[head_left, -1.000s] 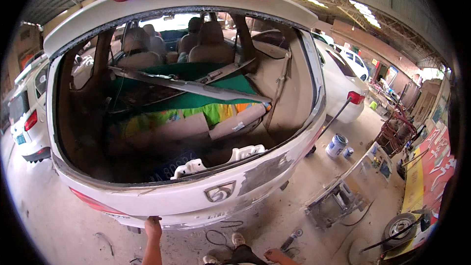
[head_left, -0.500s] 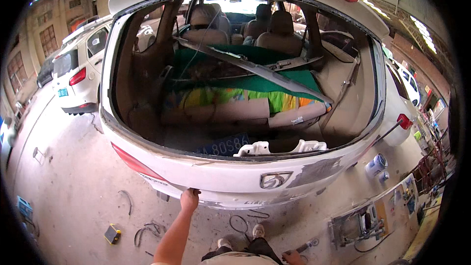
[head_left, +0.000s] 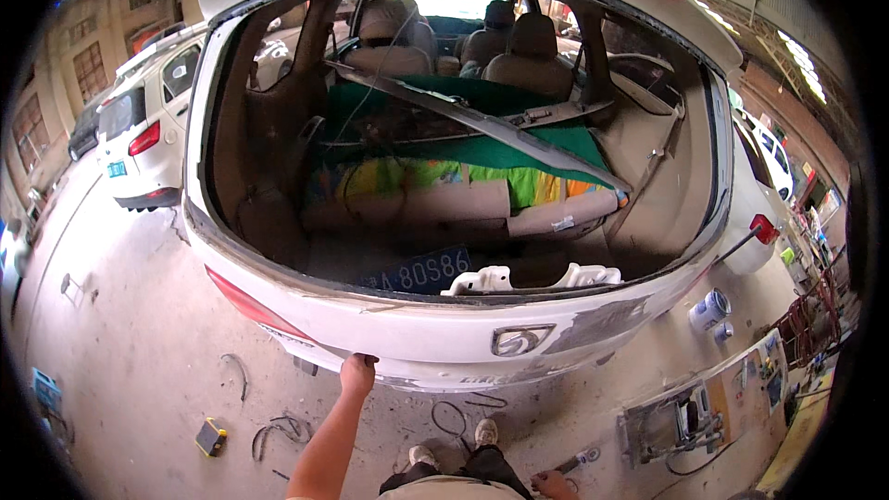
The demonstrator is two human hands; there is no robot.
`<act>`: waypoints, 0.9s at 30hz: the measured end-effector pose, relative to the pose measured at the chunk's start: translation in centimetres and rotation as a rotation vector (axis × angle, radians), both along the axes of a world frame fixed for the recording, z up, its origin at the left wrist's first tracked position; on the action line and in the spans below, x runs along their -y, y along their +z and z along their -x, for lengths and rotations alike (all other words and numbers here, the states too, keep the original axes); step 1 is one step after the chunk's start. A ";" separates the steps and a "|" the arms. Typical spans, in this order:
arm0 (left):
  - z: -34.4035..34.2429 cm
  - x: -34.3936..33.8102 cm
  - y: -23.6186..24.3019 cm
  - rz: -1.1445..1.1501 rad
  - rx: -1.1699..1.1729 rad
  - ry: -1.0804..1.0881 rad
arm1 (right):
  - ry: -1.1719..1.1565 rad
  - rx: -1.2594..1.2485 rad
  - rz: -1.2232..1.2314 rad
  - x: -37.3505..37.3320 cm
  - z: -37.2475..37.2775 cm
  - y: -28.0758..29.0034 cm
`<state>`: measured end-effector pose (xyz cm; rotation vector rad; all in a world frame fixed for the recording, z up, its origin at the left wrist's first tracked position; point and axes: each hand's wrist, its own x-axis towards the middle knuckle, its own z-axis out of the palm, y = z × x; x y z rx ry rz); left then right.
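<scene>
A white car's tailgate (head_left: 407,331) stands in front of me, its rear window opening without glass. My left hand (head_left: 357,375) is at the lower edge of this tailgate, left of the badge (head_left: 521,341), fingers curled in against the edge. Low by my right leg, my right hand (head_left: 553,485) is closed around a grey power tool with a round head (head_left: 582,460), which looks like an angle grinder. Its grip is partly hidden. Bare grey patches (head_left: 607,319) mark the paint right of the badge.
Behind the opening lie a blue plate (head_left: 421,270), a white bracket (head_left: 532,279), a long grey trim strip (head_left: 491,131) and green cloth (head_left: 556,146). On the floor are a yellow-black box (head_left: 211,437), black strips (head_left: 278,433), a paint bucket (head_left: 710,308) and a board with parts (head_left: 681,417).
The view has shifted slightly, and the blue plate inside the car shows more clearly. My left hand stays at the tailgate edge; the right hand and tool have barely moved.
</scene>
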<state>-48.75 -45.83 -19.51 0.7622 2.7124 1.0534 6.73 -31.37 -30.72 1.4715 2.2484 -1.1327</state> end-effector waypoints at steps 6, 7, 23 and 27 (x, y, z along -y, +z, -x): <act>0.5 0.0 0.1 0.141 -0.049 0.004 | 0.076 0.033 -0.036 0.4 1.1 1.4; 0.7 0.0 -0.4 0.120 -0.052 0.008 | 0.070 0.048 -0.026 0.0 1.6 2.1; -5.3 8.7 -10.3 0.117 0.152 0.058 | -0.056 -0.046 -0.046 -1.2 -0.6 -1.9; -13.4 24.5 -25.1 0.850 0.103 -0.715 | -0.084 -0.039 0.089 -1.1 0.3 -0.6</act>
